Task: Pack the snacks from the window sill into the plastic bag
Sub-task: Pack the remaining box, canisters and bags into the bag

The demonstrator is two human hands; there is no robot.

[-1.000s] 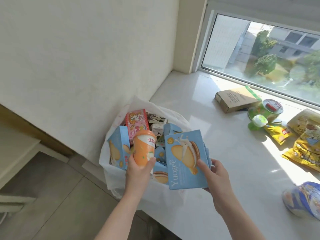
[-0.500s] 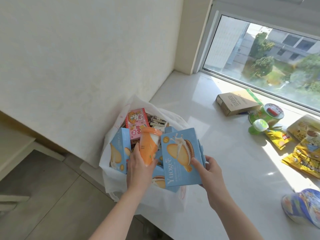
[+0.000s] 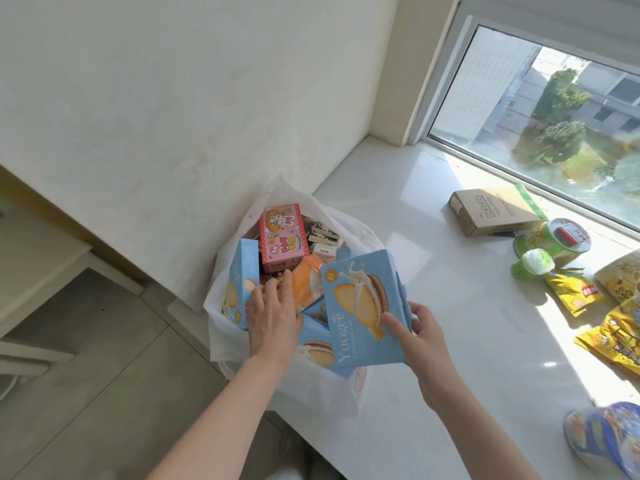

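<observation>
Bag [image 3: 311, 389] at sill's [image 3: 457, 362] left edge holds orange cup [image 3: 304, 285] beside the released, straight-fingered left hand [image 3: 273, 317]; right hand [image 3: 422, 330] grasps blue biscuit box [image 3: 360, 306].

White window sill [image 3: 433, 289] — plastic bag [image 3: 322, 393], cardboard box [image 3: 495, 213], green cup [image 3: 550, 244], yellow packet [image 3: 571, 292].

Legible marking: the brand "Yuogee", in white letters running up the front face of the blue biscuit box [image 3: 363, 306] at the right rim of the plastic bag [image 3: 322, 386].

Pink box [image 3: 282, 237], inside the bag at its far side: red characters beneath a rabbit drawing, not legible.

Cardboard box [image 3: 491, 211], well right of the bag and beyond it: dark printed lines on the top face, too small to read.

Yellow packet [image 3: 575, 292], far right of the bag: red label, unreadable.
</observation>
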